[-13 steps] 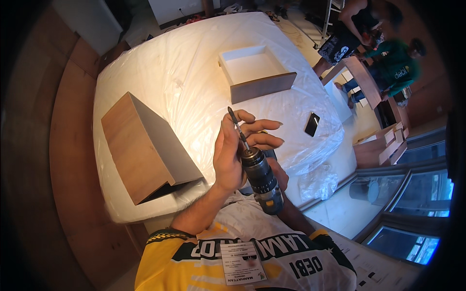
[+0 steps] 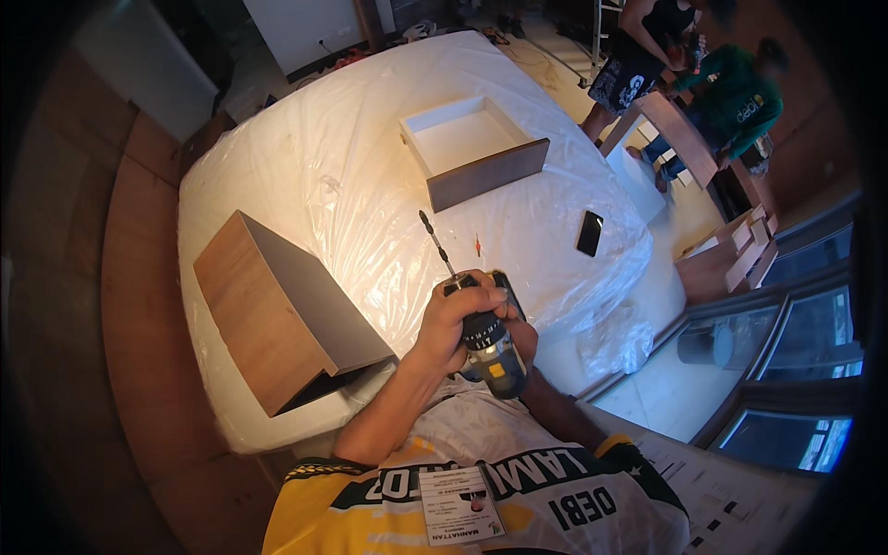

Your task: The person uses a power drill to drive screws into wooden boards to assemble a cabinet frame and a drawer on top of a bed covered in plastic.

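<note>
Cordless drill [image 2: 487, 347], dark body with a ribbed chuck collar and a yellow patch, long thin bit [image 2: 433, 237] pointing up and away over the counter [image 2: 305, 166]. Left hand [image 2: 450, 324] wrapped over the chuck end, fingers [image 2: 481, 298] clamped on the collar; right hand [image 2: 525, 335] mostly hidden behind the drill body, fingers apparently closed on the grip, though hard to tell.

Compared with the earlier frame: left fingers then spread loosely along the bit, now curled tight lower down on the chuck, bit left bare.

Counter draped in crinkled, glossy clear plastic sheet over white. At its near left edge a box-shaped panel assembly [image 2: 277, 314], wood-grain outside, smooth grey inside, standing on its side close to the left forearm. Farther off, a shallow white drawer [image 2: 462, 139] with a dark brown front. Small red-tipped piece [image 2: 477, 246] lying just beyond the bit; black phone [image 2: 589, 232] flat near the right edge. Two other people [image 2: 703, 74] beyond the far right corner, beside brown furniture parts.
</note>
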Tool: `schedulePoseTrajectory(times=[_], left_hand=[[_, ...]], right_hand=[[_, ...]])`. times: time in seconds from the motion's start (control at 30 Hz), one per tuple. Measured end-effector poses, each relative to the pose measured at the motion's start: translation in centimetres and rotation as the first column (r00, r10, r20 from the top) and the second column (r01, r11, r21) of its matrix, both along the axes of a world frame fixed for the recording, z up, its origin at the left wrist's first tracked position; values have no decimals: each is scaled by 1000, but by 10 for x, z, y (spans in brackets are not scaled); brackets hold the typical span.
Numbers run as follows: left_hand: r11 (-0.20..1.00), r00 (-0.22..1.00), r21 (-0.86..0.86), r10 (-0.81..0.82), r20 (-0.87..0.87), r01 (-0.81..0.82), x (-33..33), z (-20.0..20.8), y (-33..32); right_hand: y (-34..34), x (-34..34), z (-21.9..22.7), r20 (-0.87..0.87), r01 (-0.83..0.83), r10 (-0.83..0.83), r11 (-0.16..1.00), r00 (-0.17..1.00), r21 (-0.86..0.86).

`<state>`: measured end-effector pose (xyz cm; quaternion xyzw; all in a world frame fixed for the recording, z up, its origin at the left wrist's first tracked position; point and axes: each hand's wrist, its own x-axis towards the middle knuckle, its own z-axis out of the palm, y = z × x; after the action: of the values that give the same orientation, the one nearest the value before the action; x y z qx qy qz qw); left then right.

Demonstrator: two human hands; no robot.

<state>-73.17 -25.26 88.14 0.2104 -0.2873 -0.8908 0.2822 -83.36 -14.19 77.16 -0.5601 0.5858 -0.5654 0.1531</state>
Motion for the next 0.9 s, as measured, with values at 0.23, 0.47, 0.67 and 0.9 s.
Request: schedulePoseTrajectory(times=[0.23, 0.47, 0.67, 0.9], left_hand=[[996, 985, 84, -1, 173, -14, 1, -28, -15], [36, 742, -819, 402, 537, 573, 38, 14, -31], [-353, 23, -178, -401, 916, 918, -11, 26, -57], [-454, 357, -346, -65, 932, 821, -14, 45, -51]], right_hand=[[-1, -8, -13, -91, 44, -48, 998, 995, -54], [21, -66, 27, -29, -196, 213, 939, 977, 283], [20, -92, 108, -355, -401, 563, 807, 747, 434], [40, -85, 89, -249, -279, 300, 953, 921, 117]])
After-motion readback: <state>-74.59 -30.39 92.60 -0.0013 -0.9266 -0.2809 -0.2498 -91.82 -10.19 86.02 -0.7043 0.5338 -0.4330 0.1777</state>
